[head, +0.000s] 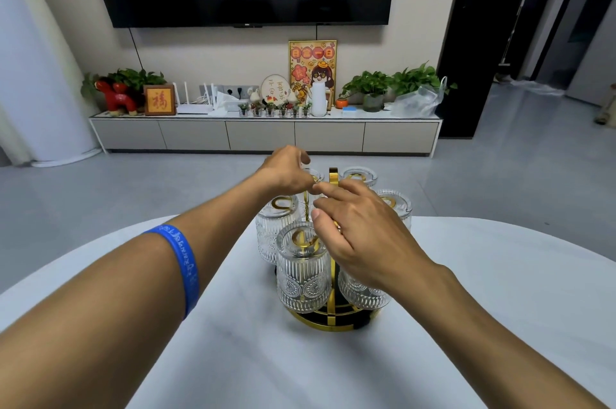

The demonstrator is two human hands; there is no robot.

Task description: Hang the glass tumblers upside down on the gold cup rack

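Observation:
The gold cup rack [330, 325] stands on the white table [233, 358] with several ribbed glass tumblers upside down on its pegs. One tumbler [303, 272] is at the front, another [276, 228] at the left. My left hand [286, 170] reaches to the far side and pinches the upturned base of the back tumbler [314, 175]. My right hand [361, 232] hovers over the rack with fingers spread, its index fingertip next to my left thumb. It covers part of the front-right tumbler [361, 297].
The rack's gold centre handle [333, 175] rises between the back tumblers. The table's rounded far edge lies just behind the rack. Beyond the grey floor is a low TV cabinet [266, 135] with plants and ornaments.

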